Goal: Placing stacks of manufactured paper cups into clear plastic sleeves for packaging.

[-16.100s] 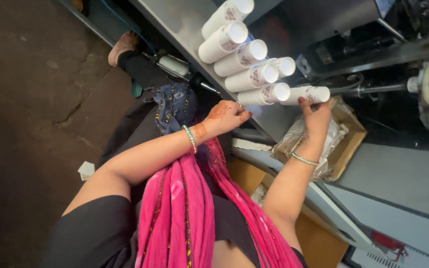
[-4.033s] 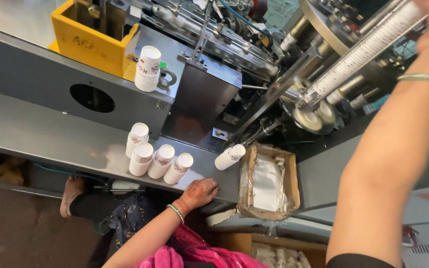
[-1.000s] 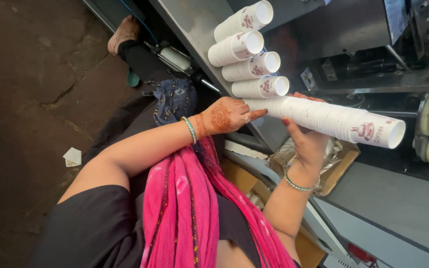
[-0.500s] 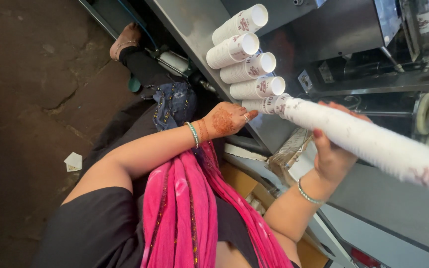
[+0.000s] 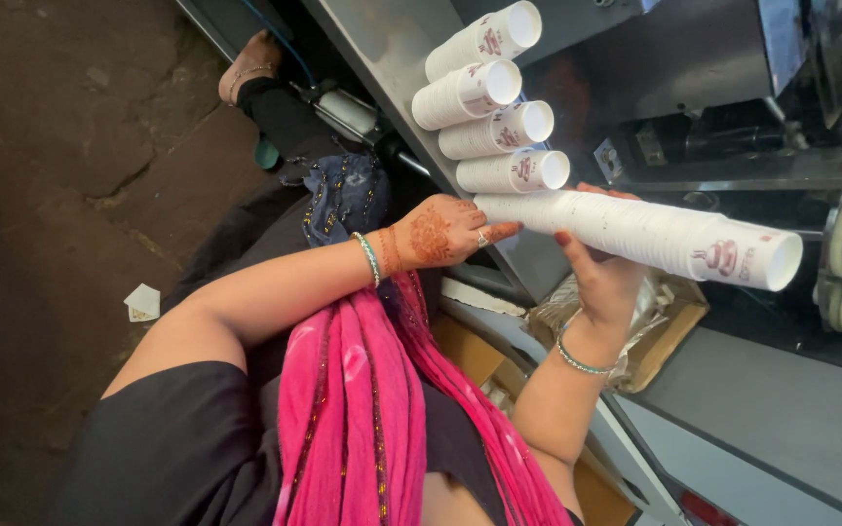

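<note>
One long cup stack point(image 5: 645, 234), light and crushable, is gripped mid-length by right fingers point(image 5: 565, 244), its end steadied under left fingers point(image 5: 494, 232).

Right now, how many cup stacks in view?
5. Four short stacks lie side by side on the metal shelf. One long stack is held by the left hand and right hand. Others may be hidden.

A long white stack of nested paper cups point(image 5: 635, 232) lies sideways beside four shorter stacks point(image 5: 494, 97).
</note>
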